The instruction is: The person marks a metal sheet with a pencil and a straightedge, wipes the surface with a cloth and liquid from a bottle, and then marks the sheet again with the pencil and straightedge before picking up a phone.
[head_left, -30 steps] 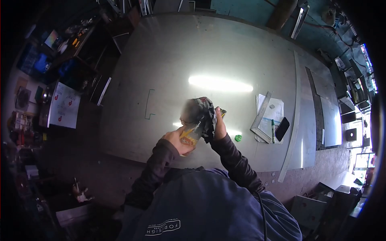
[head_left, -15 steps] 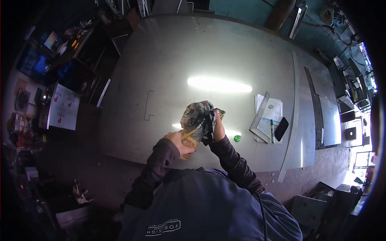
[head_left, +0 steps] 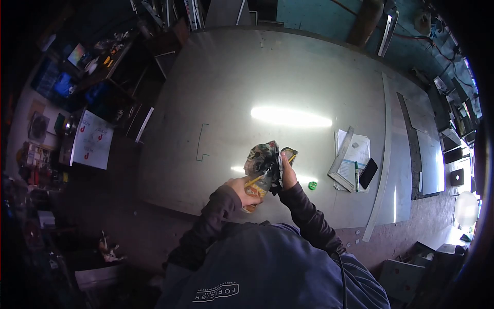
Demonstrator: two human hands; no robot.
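My left hand [head_left: 237, 189] is closed round a container with an orange-brown label [head_left: 253, 193], low at the table's near edge. A thin yellow strip [head_left: 254, 181] crosses it by my fingers. Against its upper part is a crumpled, dark camouflage-patterned cloth [head_left: 263, 158], with my right hand [head_left: 288, 174] closed on its right side, thumb up. Another yellow-edged dark part [head_left: 291, 154] sticks out beyond that thumb. The cloth hides the container's top. To the right of my right hand, apart from it, lies a small round green object [head_left: 312, 185].
The metal-topped table [head_left: 221, 77] bears a drawn green line [head_left: 199, 144] on the left. At right lie papers [head_left: 362, 147], a metal angle piece [head_left: 341, 165], a green marker [head_left: 356, 176], a black phone [head_left: 368, 173] and a long metal strip [head_left: 383, 154].
The whole view has shifted, so the scene sits slightly lower and farther right. Both hands keep hold of the cloth and container, with little change in grip.
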